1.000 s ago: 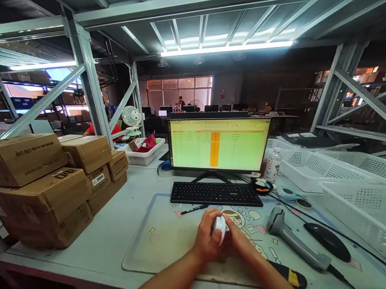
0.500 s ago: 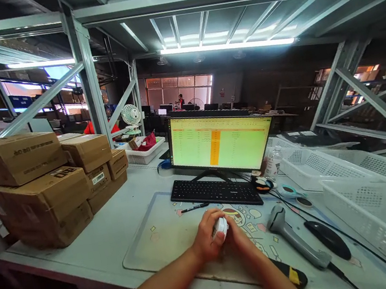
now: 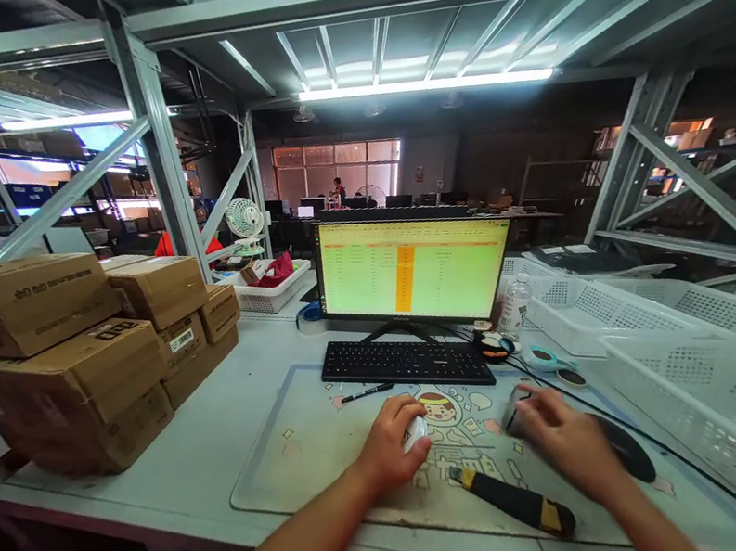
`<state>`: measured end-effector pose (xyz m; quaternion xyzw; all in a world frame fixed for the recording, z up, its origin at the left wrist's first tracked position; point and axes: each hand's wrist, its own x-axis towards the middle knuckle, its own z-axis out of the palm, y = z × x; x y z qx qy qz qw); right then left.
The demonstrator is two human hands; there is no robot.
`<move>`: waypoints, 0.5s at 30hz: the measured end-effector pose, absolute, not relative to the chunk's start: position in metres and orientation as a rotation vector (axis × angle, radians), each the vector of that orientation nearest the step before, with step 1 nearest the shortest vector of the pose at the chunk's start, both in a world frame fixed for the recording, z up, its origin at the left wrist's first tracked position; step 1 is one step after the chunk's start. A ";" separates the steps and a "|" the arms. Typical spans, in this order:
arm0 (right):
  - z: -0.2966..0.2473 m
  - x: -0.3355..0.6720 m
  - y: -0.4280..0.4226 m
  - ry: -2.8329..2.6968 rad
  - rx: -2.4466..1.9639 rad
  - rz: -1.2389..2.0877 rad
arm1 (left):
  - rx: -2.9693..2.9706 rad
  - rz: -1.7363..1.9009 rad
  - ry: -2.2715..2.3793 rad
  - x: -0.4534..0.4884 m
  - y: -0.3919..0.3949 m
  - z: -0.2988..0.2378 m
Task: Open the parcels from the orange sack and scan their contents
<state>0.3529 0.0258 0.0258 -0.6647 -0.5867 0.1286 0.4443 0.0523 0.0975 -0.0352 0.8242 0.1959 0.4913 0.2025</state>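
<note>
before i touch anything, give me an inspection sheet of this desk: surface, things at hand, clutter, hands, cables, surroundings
Surface: white desk with a printed desk mat
Things at hand: small white object, partly hidden; grey scanner, mostly hidden
Clutter: utility knife and pen on the mat; keyboard; black computer mouse
Hands: left hand grips the small white object; right hand at the grey scanner, blurred, grip unclear
Cables: black cable beside the white baskets
Surroundings: stacked cardboard boxes to the left, lit monitor behind the keyboard

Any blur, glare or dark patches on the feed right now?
Head view: the right hand looks slightly smeared, the left hand crisper; head view: the tube light glares white overhead; head view: the floor beneath the desk sinks into near-black.
</note>
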 end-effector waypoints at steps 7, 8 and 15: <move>-0.038 0.533 0.014 -1.490 -1.898 -0.314 | 2.565 0.654 1.062 0.062 0.091 -0.031; -0.051 0.541 0.013 -1.523 -1.905 -0.296 | 2.589 0.616 1.079 0.061 0.090 -0.030; -0.081 0.544 0.014 -1.587 -1.958 -0.273 | 2.565 0.665 1.080 0.058 0.089 -0.030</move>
